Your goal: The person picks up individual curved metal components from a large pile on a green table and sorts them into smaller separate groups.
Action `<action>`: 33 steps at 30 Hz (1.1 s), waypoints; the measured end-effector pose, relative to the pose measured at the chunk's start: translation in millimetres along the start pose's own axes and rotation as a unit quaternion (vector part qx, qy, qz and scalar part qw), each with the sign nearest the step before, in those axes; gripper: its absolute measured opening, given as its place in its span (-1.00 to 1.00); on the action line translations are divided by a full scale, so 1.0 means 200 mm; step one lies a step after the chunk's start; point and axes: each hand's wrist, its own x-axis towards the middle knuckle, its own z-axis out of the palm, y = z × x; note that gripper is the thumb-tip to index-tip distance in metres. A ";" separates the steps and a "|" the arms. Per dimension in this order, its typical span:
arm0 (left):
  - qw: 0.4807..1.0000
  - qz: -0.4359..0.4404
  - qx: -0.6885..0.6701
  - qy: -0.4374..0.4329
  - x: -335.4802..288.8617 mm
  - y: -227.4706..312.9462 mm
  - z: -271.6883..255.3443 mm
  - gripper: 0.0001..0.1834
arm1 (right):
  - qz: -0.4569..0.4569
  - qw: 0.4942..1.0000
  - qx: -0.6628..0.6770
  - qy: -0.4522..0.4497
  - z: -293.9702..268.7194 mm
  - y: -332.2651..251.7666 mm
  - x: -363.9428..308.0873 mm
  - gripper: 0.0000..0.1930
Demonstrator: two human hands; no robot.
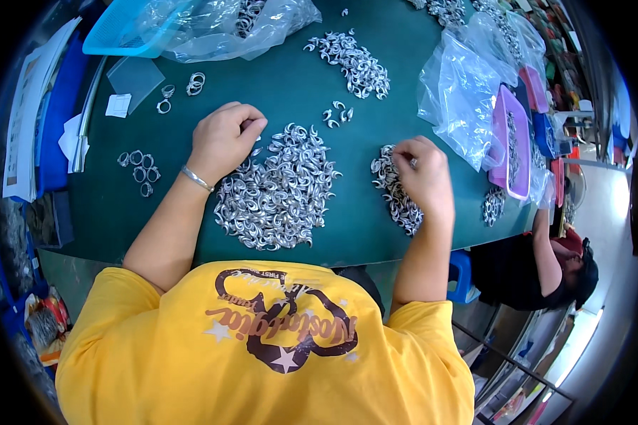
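Observation:
A wide heap of small, curved silver metal pieces (280,191) lies in front of me on the green table. My left hand (225,140), a metal bangle (197,178) on its wrist, hovers at the heap's far left edge. Its fingers are curled together, and whatever they may hold is hidden. Over a smaller heap of similar pieces (406,211) on the right is my right hand (427,173), closed with thumb and fingertips together. A small silver piece (413,163) shows between those fingers.
Another heap (358,67) lies farther back, with several loose pieces (339,115) nearer. Silver rings (140,170) sit at left. A blue basket (120,32) and plastic bags stand at the back; a pink tray (521,152) is at right. Another person (524,273) sits beyond the right edge.

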 end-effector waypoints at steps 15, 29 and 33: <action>1.000 -0.002 -0.017 -0.003 0.00 0.02 -0.01 -0.88 | -0.060 0.990 0.109 0.070 0.25 -0.05 0.18 -0.81; 1.000 -0.009 -0.005 -0.011 0.00 0.03 -0.02 -0.88 | -0.041 0.994 0.085 0.063 0.24 -0.04 0.18 -0.90; 1.000 0.012 -0.006 0.004 0.00 0.02 0.00 -0.88 | 0.005 0.989 0.104 0.106 0.25 -0.03 0.19 -0.90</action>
